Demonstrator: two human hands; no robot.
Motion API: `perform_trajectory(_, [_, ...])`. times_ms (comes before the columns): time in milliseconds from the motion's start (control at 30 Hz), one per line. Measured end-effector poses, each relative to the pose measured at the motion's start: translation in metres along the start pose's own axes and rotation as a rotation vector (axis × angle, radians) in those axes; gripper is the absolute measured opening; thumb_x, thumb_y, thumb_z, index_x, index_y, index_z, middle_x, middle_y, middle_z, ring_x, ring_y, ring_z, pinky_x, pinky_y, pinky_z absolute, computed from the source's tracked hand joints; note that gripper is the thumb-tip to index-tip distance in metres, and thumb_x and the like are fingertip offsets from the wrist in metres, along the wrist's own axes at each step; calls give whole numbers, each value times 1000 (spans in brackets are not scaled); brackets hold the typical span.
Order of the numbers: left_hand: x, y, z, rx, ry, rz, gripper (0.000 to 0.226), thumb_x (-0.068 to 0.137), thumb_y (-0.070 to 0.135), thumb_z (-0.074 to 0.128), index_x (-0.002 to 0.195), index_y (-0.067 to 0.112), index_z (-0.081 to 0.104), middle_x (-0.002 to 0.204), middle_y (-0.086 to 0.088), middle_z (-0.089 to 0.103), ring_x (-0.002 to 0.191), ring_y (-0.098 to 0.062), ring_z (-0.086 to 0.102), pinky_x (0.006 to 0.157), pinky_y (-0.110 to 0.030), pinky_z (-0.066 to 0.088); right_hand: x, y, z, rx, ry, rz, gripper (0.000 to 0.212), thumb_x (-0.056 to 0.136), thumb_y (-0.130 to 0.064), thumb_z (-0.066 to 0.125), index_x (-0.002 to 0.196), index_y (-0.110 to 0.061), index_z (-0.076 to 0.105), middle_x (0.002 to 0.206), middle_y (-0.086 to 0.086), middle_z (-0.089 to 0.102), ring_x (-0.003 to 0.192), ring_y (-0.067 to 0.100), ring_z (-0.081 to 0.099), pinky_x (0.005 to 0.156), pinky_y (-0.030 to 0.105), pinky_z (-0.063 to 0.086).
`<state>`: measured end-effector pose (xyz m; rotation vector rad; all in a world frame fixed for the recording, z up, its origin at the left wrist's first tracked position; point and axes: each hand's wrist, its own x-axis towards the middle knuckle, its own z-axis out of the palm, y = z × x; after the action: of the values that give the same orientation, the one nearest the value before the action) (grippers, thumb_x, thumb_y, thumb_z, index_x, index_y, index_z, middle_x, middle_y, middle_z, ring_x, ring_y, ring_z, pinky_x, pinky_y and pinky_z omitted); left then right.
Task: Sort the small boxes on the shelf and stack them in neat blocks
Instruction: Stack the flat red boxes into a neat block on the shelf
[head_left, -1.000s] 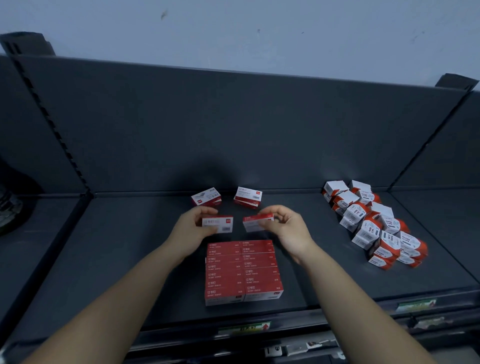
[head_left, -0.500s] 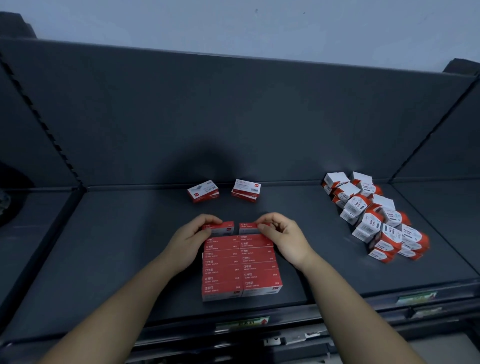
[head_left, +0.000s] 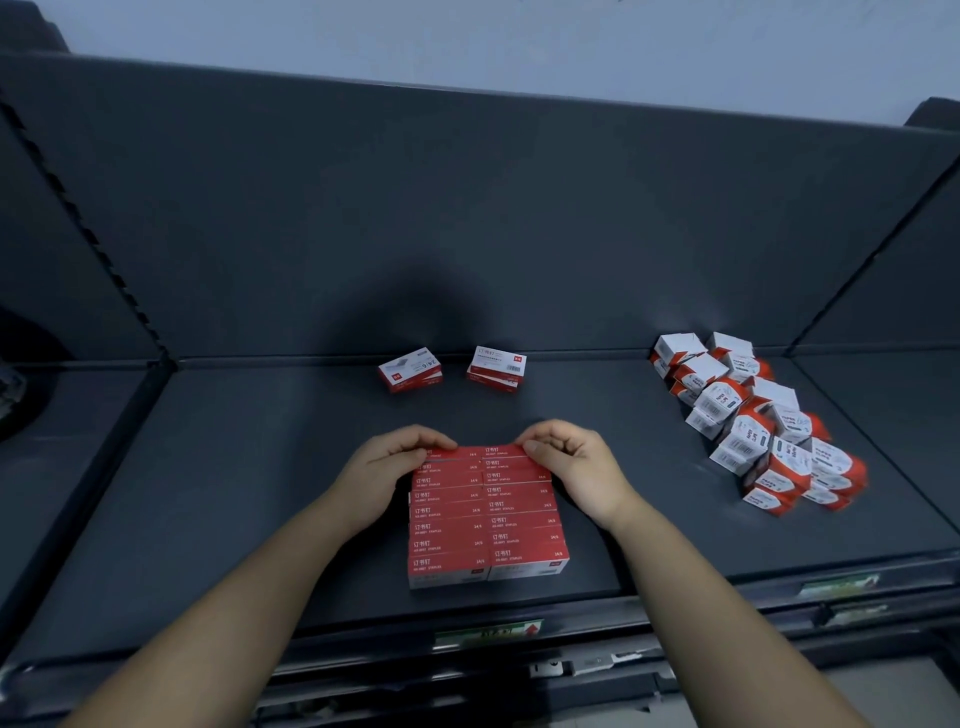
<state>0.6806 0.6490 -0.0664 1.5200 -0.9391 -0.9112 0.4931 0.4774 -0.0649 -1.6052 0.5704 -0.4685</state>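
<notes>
Shelf (head_left: 234, 493); left hand (head_left: 384, 467), right hand (head_left: 576, 465) pinch block (head_left: 488, 525) far edge; pile (head_left: 758, 426) well right

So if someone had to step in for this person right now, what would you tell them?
Left hand: its grip pinches the back-left box of the red block.
Right hand: pinches the back-right box.
Done: red block stands in two neat columns near the shelf front.
To do: the left loose box and right loose box behind it, then the jumbled heap on the right.
</notes>
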Motion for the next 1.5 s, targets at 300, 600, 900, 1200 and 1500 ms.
perform_trajectory(300, [2, 1, -6, -61, 0, 23, 30, 98, -1, 43, 108, 10, 69, 111, -4, 72, 106, -14, 66, 91, -24, 49, 3, -3, -6, 19, -39, 40, 14, 94, -4, 59, 97, -4, 73, 98, 14, 74, 87, 19, 69, 82, 27, 54])
perform_trajectory(600, [47, 8, -45, 265, 437, 33, 26, 86, 4, 67, 103, 22, 59, 113, 1, 63, 89, -9, 62, 74, -15, 46, 56, -21, -13, -46, 256, 160, 13, 93, -4, 59, 96, -15, 65, 86, 2, 64, 75, 14, 55, 64, 25, 46])
perform_trajectory(900, [81, -8, -52, 479, 423, -143, 64, 80, 30, 78, 136, 20, 50, 130, -4, 55, 107, -20, 58, 95, -35, 47, 103, -9, 4, -382, 280, 215, 54, 82, -27, 76, 130, -23, 50, 121, 2, 57, 105, 17, 59, 92, 32, 49])
perform_trajectory(1200, [65, -10, -59, 429, 394, -27, 40, 78, 27, 78, 116, 34, 65, 117, 0, 60, 93, -12, 63, 86, -33, 54, 91, -14, -4, -259, 254, 166, 23, 81, -14, 78, 95, -24, 62, 93, -2, 64, 72, 8, 58, 67, 21, 45])
perform_trajectory(1500, [37, 35, -29, -191, 237, -25, 40, 89, -4, 63, 122, 16, 57, 111, -5, 71, 98, -21, 70, 77, -26, 57, 57, -29, -6, 295, 131, 91, 31, 91, 5, 60, 118, -9, 56, 97, 9, 75, 85, 20, 70, 76, 26, 56])
